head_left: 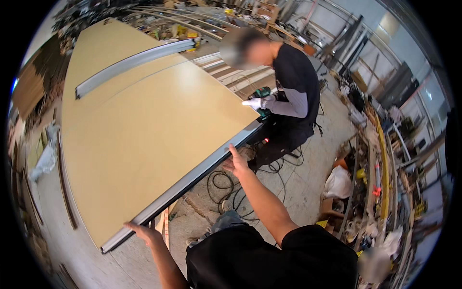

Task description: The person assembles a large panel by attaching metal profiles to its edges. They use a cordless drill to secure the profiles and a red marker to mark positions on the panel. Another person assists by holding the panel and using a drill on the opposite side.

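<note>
A large tan board point(144, 139) lies flat before me, with a grey metal edge strip point(187, 179) along its near side. The strip has a black lower side. Near its left end, my left hand point(145, 234) grips the strip, thumb on top and the other fingers mostly hidden. Farther right along the same strip, my right hand point(236, 162) clasps it, thumb up on the metal and fingers at its outer side. At the board's right corner a co-worker point(298, 82) in a dark top and pale gloves holds a green and black power drill point(263, 92).
Another grey metal strip point(130, 66) lies across the board's far part. Black cables point(226, 185) coil on the concrete floor by the co-worker's feet. Stacked scrap and a white sack point(338, 182) line the right side. Brown panels point(38, 79) stand at the left.
</note>
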Demonstrator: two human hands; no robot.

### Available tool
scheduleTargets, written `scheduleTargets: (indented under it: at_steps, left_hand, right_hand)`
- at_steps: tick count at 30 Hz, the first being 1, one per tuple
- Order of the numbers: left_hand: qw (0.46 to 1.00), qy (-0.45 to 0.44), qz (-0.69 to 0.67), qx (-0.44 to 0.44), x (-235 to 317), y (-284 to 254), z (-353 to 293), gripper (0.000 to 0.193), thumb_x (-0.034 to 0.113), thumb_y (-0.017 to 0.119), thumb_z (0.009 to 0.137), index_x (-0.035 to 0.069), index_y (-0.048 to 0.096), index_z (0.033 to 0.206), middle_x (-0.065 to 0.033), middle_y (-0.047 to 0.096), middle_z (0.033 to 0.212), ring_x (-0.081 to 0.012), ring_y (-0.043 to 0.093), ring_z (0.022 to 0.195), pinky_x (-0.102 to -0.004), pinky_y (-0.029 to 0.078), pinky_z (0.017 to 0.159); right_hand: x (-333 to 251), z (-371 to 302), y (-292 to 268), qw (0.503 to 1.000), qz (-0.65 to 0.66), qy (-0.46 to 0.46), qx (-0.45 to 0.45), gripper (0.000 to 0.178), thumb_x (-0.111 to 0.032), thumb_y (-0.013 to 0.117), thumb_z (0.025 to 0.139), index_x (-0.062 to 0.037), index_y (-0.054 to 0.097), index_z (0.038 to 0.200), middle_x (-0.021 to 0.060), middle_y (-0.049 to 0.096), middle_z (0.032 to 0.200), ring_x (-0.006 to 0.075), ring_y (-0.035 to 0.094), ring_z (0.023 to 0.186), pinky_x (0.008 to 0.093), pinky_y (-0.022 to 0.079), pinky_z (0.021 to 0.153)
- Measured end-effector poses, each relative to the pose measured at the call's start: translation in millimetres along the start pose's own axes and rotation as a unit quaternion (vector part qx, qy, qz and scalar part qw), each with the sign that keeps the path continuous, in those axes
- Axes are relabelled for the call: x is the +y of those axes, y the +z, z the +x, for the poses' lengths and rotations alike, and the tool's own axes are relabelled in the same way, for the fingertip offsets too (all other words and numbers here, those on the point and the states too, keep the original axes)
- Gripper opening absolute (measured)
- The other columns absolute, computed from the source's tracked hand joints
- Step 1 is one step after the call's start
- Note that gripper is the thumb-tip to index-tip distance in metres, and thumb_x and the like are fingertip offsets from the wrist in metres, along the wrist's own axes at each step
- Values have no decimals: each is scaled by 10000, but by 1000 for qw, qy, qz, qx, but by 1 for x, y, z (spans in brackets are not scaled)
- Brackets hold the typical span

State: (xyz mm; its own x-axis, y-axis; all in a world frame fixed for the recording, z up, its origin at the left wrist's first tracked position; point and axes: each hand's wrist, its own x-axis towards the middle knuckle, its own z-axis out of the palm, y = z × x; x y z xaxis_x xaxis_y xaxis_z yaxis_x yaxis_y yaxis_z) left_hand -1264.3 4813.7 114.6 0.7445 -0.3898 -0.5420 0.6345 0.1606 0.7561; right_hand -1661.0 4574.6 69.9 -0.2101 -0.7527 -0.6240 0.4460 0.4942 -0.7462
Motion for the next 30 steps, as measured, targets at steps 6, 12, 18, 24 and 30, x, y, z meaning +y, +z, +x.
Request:
scheduleTargets:
  at_steps: [6, 12, 18, 24, 30]
  left_hand:
    - [999, 42, -21, -4, 7, 11, 1, 936, 859, 358, 922, 243, 307, 1625, -117, 292, 1673, -410, 314, 1500, -636, 364, 1136]
    - [998, 47, -39, 7, 10, 17, 6, 985, 874, 335, 908, 166, 351, 1593, -137, 414, 1600, -389, 426, 1444, -612, 422, 1125]
    - [998, 40, -47, -29, 13, 17, 6, 984, 878, 345, 900, 156, 391, 1567, -146, 466, 1555, -395, 488, 1385, -610, 473, 1084]
    - [999, 25, -29, -2, 4, 24, 3, 991, 889, 353, 889, 169, 389, 1568, -132, 469, 1559, -386, 491, 1381, -593, 466, 1068]
    - [1000, 24, -18, -5, 9, 10, 15, 1002, 897, 329, 887, 174, 373, 1580, -121, 481, 1556, -376, 497, 1377, -576, 469, 1047]
  right_hand:
    - [-13, -44, 26, 995, 94, -21, -36, 567, -452, 831, 859, -51, 590, 1179, 70, 672, 935, 229, 709, 792, 439, 627, 747]
    - [-9, -41, 27, 994, 87, -57, -40, 521, -438, 881, 810, -38, 632, 1031, 46, 629, 854, 192, 700, 783, 342, 631, 723]
    - [-7, -40, 28, 994, 81, -61, -34, 547, -509, 879, 795, -38, 633, 925, 47, 641, 892, 157, 674, 802, 333, 600, 704]
    - [10, -19, 15, 995, 59, -82, -9, 607, -547, 873, 785, -12, 640, 954, 51, 651, 881, 122, 651, 768, 277, 555, 593]
    - [-11, -44, 24, 993, 72, -92, -31, 701, -561, 877, 768, 16, 622, 1075, 49, 649, 934, 119, 636, 762, 269, 518, 571]
